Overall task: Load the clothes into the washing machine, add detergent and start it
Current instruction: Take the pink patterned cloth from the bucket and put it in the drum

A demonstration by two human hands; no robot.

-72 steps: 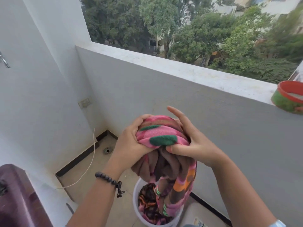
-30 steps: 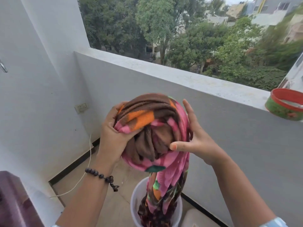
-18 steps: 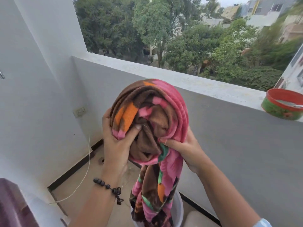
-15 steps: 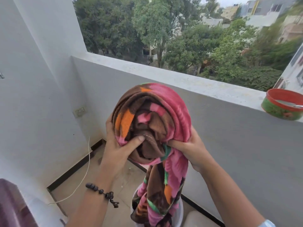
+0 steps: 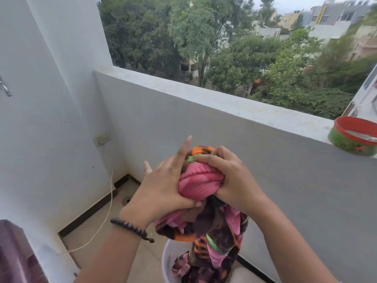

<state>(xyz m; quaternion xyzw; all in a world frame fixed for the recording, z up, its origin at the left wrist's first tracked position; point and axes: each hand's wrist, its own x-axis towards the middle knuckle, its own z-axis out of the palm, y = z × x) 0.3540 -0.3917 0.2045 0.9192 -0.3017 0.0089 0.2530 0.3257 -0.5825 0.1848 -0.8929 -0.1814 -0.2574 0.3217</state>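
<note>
Blanket (image 5: pixel 201 181) — pink, brown, perhaps floral.

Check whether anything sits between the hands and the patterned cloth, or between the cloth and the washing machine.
Nothing separates them: the left hand and right hand both hold the bunched patterned cloth, its tail hanging into the white bucket. The dark purple corner at lower left may be the machine; nothing visible blocks that path.

I stand on a home balcony, high above the street: a grey parapet wall (image 5: pixel 224 135) with trees (image 5: pixel 234 58) and houses (image 5: pixel 336 19) beyond it, a tiled floor (image 5: pixel 98 227) with a drain (image 5: pixel 126 200), a white laundry bucket (image 5: pixel 168 260).
</note>
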